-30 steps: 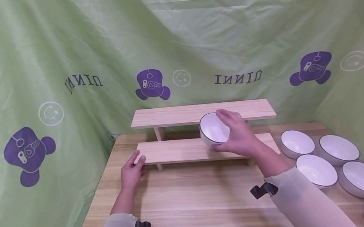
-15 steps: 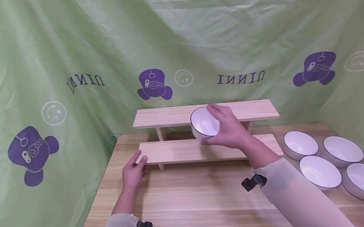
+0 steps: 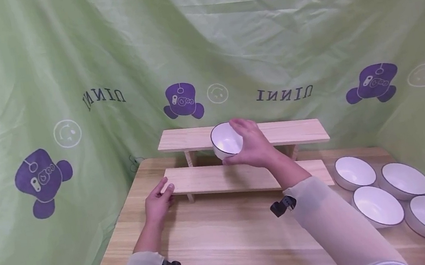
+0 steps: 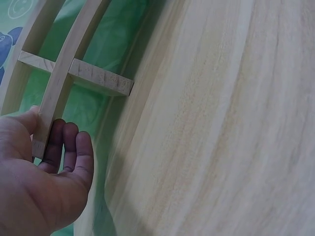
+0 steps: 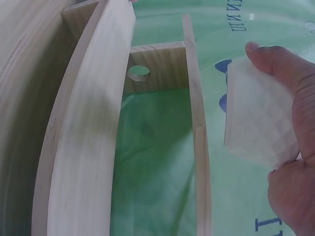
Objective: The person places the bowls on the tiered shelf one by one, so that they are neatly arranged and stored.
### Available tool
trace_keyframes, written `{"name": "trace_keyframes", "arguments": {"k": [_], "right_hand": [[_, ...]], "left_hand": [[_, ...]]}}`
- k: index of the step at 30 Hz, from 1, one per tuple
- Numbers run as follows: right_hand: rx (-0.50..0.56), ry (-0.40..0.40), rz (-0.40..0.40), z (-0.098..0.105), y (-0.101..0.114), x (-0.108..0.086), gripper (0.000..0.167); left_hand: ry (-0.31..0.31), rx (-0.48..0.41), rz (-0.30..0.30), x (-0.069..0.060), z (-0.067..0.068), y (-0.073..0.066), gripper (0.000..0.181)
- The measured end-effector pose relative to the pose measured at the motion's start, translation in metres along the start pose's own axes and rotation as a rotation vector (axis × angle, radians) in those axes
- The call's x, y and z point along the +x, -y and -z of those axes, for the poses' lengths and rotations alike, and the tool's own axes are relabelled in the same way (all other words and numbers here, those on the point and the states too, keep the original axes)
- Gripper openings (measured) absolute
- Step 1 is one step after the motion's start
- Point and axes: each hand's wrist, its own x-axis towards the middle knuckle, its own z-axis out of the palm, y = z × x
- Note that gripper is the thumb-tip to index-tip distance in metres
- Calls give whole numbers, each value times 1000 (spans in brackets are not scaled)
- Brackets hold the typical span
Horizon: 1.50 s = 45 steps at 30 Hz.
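A white bowl [image 3: 225, 142] with a dark rim is in my right hand [image 3: 253, 146], thumb on one side and fingers on the other. In the head view it is in front of the upper board [image 3: 293, 131] of a two-tier wooden shelf, above the lower board [image 3: 206, 179]. The right wrist view shows the bowl [image 5: 258, 113] from its side, apart from the boards. My left hand [image 3: 158, 206] grips the lower board's left end. In the left wrist view, the thumb lies on one face of that board [image 4: 55, 93] and curled fingers [image 4: 83, 152] on the other.
Several more white bowls [image 3: 377, 205] stand on the right side of the wooden table [image 3: 219, 248]. A green printed curtain [image 3: 137, 48] hangs close behind the shelf and along both sides. The shelf's supports [image 4: 101, 77] stand under the boards.
My right hand has carried the bowl leftward and a little up, from over the lower board's right part to the upper board's front. The left hand keeps its place on the lower board.
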Motion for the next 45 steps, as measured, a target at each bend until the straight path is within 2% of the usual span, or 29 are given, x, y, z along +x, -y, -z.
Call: {"name": "trace_keyframes", "arguments": {"k": [7, 16, 19, 26, 32, 37, 45], "right_hand": [[1, 11, -14, -6, 2, 13, 125], [9, 24, -29, -20, 8, 33, 126], [9, 25, -51, -23, 9, 38, 127], [12, 28, -78, -31, 9, 53, 123], [4, 26, -92, -36, 11, 68, 124], [2, 14, -124, -38, 10, 73, 125], [12, 25, -128, -48, 11, 82, 121]], "left_hand": [[15, -5, 10, -3, -4, 1, 64], [-19, -27, 2, -3, -3, 3, 60], [-10, -21, -2, -3, -3, 3, 59], [6, -17, 31, -2, -5, 4, 59], [-12, -25, 6, 1, -5, 1, 60], [0, -42, 3, 2, -7, -1, 60], [-22, -20, 15, -1, -3, 0, 60]]}}
